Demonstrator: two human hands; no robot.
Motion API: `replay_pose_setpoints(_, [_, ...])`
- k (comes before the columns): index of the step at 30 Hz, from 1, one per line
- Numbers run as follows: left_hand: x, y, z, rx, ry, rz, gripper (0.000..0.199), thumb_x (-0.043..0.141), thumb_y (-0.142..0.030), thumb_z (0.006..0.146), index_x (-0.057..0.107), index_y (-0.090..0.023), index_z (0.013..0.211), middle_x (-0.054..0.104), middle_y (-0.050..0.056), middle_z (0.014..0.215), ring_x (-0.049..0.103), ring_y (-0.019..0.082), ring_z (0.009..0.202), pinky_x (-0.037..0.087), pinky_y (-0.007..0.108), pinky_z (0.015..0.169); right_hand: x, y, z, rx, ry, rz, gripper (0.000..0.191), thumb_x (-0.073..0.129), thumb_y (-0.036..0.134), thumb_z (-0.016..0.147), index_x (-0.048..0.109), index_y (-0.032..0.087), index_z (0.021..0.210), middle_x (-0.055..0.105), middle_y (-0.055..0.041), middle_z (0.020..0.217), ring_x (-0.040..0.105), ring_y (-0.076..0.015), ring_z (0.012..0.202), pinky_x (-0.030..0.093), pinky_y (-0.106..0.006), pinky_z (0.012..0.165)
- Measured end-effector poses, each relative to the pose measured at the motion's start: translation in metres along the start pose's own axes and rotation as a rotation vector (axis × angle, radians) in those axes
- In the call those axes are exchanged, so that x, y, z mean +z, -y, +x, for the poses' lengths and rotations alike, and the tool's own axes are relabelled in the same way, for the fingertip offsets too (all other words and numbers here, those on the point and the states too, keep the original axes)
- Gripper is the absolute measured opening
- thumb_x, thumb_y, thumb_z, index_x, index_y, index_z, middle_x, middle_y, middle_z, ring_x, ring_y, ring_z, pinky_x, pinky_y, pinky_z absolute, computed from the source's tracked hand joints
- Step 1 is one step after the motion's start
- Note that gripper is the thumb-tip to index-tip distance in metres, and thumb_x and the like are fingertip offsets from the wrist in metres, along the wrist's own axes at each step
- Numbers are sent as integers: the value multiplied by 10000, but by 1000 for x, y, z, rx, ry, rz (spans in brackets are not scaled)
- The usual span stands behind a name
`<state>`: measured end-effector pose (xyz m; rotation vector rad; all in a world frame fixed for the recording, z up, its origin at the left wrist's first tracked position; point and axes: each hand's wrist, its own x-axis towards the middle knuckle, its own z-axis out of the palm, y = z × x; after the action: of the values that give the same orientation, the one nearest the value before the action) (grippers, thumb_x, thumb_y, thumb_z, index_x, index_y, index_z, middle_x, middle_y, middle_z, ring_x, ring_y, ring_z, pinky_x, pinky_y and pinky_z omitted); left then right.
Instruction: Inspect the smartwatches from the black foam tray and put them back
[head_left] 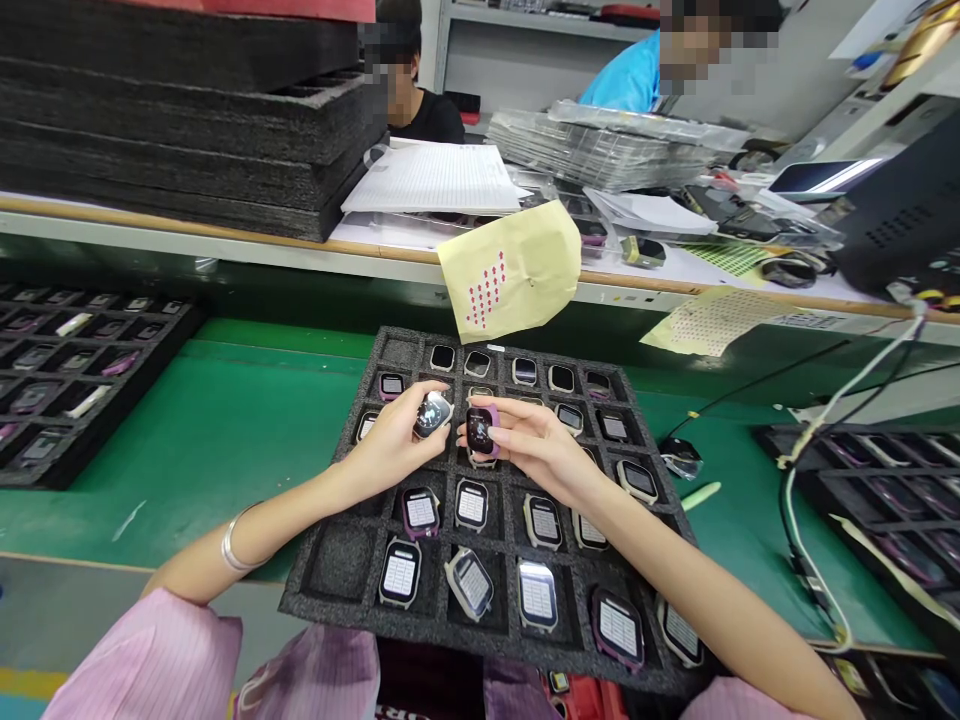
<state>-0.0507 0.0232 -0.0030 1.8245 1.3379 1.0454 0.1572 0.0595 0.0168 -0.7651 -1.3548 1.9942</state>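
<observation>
My left hand (pixel 401 437) is closed around a silver-cased smartwatch (pixel 433 413) without a strap, its dark screen lit with a watch face. Close beside it, my right hand (pixel 536 440) grips a purple-cased smartwatch (pixel 480 428) by its edges, with fingers at the top and thumb over the side. Both watches are above a black foam tray (pixel 337 560) divided into square compartments. Many compartments hold strapless smartwatches; one (pixel 400 572) in the front row shows a white list on its screen. My forearms and hands hide some middle compartments.
More foam trays of watches lie at the left (pixel 45 450) and right (pixel 862 480) on the green bench (pixel 247 400). A cable (pixel 791 500) hangs at the right. Behind stands a shelf with stacked black foam (pixel 172 130), papers (pixel 442 180) and a yellow sheet (pixel 517 265). Two people sit beyond.
</observation>
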Motion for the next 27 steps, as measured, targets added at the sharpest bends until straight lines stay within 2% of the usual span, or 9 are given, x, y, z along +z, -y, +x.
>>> replay_pose_setpoints(3, [0, 1, 1, 24, 32, 20, 335, 538, -202, 826, 483, -171, 1155, 630, 65, 1022, 603, 199, 890, 460, 302, 802, 0, 1, 0, -6, 6, -3, 361, 739, 232, 784, 670, 221, 1138, 709, -67, 1012, 667, -218, 948, 559, -376, 824])
replay_pose_setpoints(8, [-2, 0, 1, 4, 41, 22, 329, 519, -258, 861, 475, -177, 1177, 629, 42, 951, 600, 177, 807, 457, 268, 710, 2, 2, -2, -13, -6, -8, 363, 746, 228, 782, 672, 223, 1138, 708, -65, 1014, 661, -214, 952, 559, -378, 831])
replay_pose_setpoints(12, [-3, 1, 0, -4, 44, 38, 348, 507, -275, 873, 471, -176, 1205, 633, 51, 1007, 582, 151, 722, 445, 253, 655, 2, 2, -2, -22, -26, -10, 360, 752, 226, 779, 676, 221, 1131, 711, -62, 1007, 656, -210, 961, 562, -362, 831])
replay_pose_setpoints(20, [-2, -2, -1, 5, 53, 22, 366, 508, -265, 872, 461, -166, 1221, 628, 60, 1025, 606, 176, 839, 466, 264, 723, 5, 4, -5, -51, -33, -28, 372, 753, 218, 774, 673, 193, 1136, 701, -65, 1002, 653, -202, 926, 577, -352, 804])
replay_pose_setpoints(24, [-2, -2, -1, 36, 69, 25, 348, 507, -248, 868, 462, -168, 1204, 620, 74, 1076, 601, 200, 956, 464, 294, 828, 5, 3, -6, -46, -28, -33, 364, 749, 216, 777, 675, 193, 1133, 696, -61, 982, 651, -197, 907, 580, -353, 794])
replay_pose_setpoints(27, [-1, -4, 0, 25, 70, 13, 363, 517, -244, 862, 455, -165, 1211, 632, 64, 1028, 613, 199, 923, 467, 294, 816, 4, 3, -6, -35, -18, -33, 370, 739, 220, 789, 666, 199, 1151, 692, -61, 985, 646, -203, 920, 578, -356, 792])
